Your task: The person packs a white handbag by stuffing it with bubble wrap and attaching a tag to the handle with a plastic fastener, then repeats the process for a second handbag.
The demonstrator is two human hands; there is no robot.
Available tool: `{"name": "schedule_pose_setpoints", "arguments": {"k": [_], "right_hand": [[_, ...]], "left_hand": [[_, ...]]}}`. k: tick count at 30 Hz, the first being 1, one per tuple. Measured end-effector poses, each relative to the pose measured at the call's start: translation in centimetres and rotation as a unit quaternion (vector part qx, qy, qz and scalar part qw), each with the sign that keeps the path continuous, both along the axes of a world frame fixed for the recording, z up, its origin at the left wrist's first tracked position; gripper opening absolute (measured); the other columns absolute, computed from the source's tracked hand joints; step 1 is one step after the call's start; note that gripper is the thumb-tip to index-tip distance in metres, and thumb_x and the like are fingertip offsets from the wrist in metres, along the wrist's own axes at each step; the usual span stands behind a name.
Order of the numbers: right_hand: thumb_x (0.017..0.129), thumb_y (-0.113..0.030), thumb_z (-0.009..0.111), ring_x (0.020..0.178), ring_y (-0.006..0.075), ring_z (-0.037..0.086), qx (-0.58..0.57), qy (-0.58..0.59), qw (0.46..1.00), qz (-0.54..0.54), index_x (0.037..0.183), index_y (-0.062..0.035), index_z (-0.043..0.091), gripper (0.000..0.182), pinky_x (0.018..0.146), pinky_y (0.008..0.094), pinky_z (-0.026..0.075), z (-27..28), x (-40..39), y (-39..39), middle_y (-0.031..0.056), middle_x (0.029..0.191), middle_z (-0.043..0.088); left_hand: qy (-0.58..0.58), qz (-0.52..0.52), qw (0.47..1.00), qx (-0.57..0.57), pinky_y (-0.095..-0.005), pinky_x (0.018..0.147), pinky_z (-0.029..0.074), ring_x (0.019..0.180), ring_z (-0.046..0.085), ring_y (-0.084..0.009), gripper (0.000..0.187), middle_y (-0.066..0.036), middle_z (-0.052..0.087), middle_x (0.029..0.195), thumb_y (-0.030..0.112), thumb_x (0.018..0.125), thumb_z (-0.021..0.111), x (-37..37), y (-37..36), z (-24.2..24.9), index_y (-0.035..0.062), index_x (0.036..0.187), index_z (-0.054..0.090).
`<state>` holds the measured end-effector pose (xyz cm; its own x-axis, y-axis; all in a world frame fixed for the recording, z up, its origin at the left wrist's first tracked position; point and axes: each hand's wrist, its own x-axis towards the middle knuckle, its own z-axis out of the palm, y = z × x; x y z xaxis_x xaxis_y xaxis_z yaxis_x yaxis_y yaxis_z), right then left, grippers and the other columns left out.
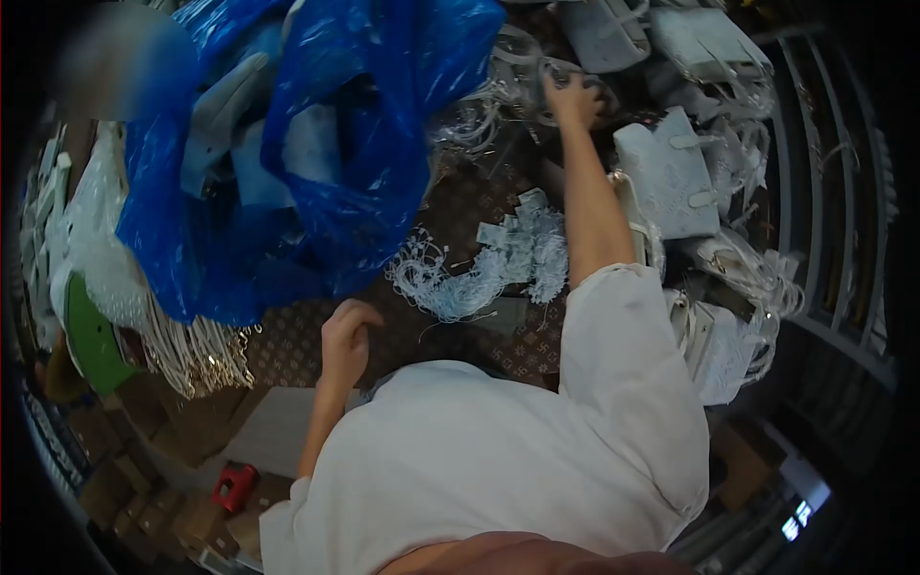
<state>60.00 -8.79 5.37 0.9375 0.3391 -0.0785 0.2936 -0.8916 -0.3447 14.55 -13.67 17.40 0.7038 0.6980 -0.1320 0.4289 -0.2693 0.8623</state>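
My right hand (575,99) reaches to the far side of the brown patterned table (297,335), over a pile of clear and white coiled straps (517,62). Its fingers are bent around something dark or clear that I cannot make out. My left hand (350,331) hovers near the table's front edge, fingers curled in, with nothing visible in it. Between the two arms lies a heap of white strings with small tags (498,259). A large blue plastic bag (374,192) stands open beyond my left hand, with pale grey-white pieces (311,144) inside.
White handbags (671,177) with straps line the right side. Bundled white cords with gold ends (201,355) hang at the left edge, beside a green piece (91,335). Cardboard boxes (196,522) and a red object (235,487) are at lower left.
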Motion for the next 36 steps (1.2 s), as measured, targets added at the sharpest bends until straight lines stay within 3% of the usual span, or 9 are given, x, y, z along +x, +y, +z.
{"name": "schedule_pose_setpoints", "arguments": {"k": [4,15,17,19,22,28,31,33,36], "right_hand": [[0.077,-0.051,0.055,0.112,0.0429,0.038,0.006,-0.023,0.993,0.113,0.111,-0.0206,0.055,0.046,0.088,0.0576,0.032,0.6,-6.5,-0.8,0.0177,0.122,0.042],[0.079,-0.027,0.057,0.100,0.0493,0.042,0.157,0.018,0.930,0.333,0.106,-0.0042,0.056,0.035,0.078,0.0516,0.042,2.6,-19.3,-5.7,0.0328,0.117,0.037],[0.080,-0.025,0.057,0.093,0.0420,0.052,0.149,0.087,0.904,0.391,0.100,-0.0043,0.060,0.029,0.073,0.0467,0.045,4.5,-18.9,-6.3,0.0287,0.109,0.048],[0.080,-0.023,0.057,0.081,0.0315,0.060,0.133,0.253,0.787,0.547,0.091,-0.0047,0.064,0.023,0.069,0.0404,0.048,7.2,-14.2,-5.3,0.0198,0.091,0.061],[0.081,-0.025,0.056,0.074,0.0266,0.062,0.333,0.153,0.870,0.330,0.085,-0.0070,0.067,0.021,0.069,0.0366,0.048,10.9,-10.0,-1.8,0.0135,0.079,0.064],[0.078,-0.049,0.053,0.115,0.0372,0.038,0.303,0.097,0.932,0.173,0.095,-0.0170,0.067,0.039,0.098,0.0513,0.025,2.6,-1.4,10.1,0.0140,0.114,0.054],[0.077,-0.054,0.051,0.117,0.0374,0.036,0.193,-0.007,0.958,0.211,0.096,-0.0212,0.067,0.041,0.097,0.0564,0.022,-4.4,-0.5,10.7,0.0121,0.114,0.053],[0.076,-0.054,0.053,0.117,0.0373,0.036,0.177,-0.070,0.953,0.235,0.098,-0.0238,0.066,0.040,0.097,0.0578,0.021,-7.1,-1.0,10.4,0.0124,0.116,0.051],[0.077,-0.052,0.054,0.117,0.0354,0.036,0.155,-0.062,0.954,0.248,0.102,-0.0262,0.064,0.038,0.097,0.0573,0.022,-5.6,-3.0,8.3,0.0119,0.117,0.050]], "left_hand": [[0.055,0.060,0.994,0.077,-0.0384,0.066,0.045,0.077,0.055,-0.0323,0.021,-0.015,0.057,0.085,-0.012,0.065,0.049,-3.1,-3.2,-8.3,0.0010,0.078,0.058],[-0.023,-0.192,0.967,0.166,-0.0416,0.074,0.042,0.087,0.051,-0.0345,0.024,-0.016,0.053,0.094,-0.007,0.066,0.053,6.8,-1.2,-7.6,0.0018,0.088,0.058],[-0.032,-0.220,0.958,0.181,-0.0422,0.075,0.042,0.088,0.050,-0.0352,0.025,-0.017,0.053,0.095,-0.006,0.067,0.053,8.8,-0.5,-7.1,0.0019,0.090,0.057],[-0.032,-0.237,0.952,0.192,-0.0428,0.075,0.041,0.089,0.049,-0.0358,0.025,-0.017,0.052,0.097,-0.005,0.068,0.054,10.1,0.2,-7.6,0.0021,0.091,0.057],[-0.055,-0.224,0.941,0.248,-0.0422,0.078,0.041,0.091,0.048,-0.0359,0.027,-0.017,0.051,0.102,-0.003,0.070,0.055,12.4,1.6,-8.4,0.0020,0.097,0.057],[-0.104,-0.308,0.878,0.351,-0.0484,0.092,0.032,0.111,0.040,-0.0381,0.036,-0.020,0.043,0.125,0.007,0.077,0.055,23.4,1.4,-8.4,0.0018,0.112,0.053],[0.001,-0.139,0.964,0.226,-0.0509,0.097,0.025,0.121,0.031,-0.0387,0.040,-0.018,0.040,0.130,0.017,0.080,0.055,26.4,3.5,-11.0,0.0023,0.117,0.051],[0.180,-0.278,0.837,0.435,-0.0507,0.102,0.020,0.123,0.029,-0.0372,0.046,-0.012,0.041,0.131,0.024,0.080,0.056,26.9,4.8,-11.6,0.0035,0.120,0.049],[0.215,-0.315,0.788,0.483,-0.0502,0.103,0.019,0.122,0.032,-0.0346,0.051,-0.010,0.045,0.128,0.029,0.078,0.057,25.9,5.1,-11.2,0.0061,0.122,0.049]]}}
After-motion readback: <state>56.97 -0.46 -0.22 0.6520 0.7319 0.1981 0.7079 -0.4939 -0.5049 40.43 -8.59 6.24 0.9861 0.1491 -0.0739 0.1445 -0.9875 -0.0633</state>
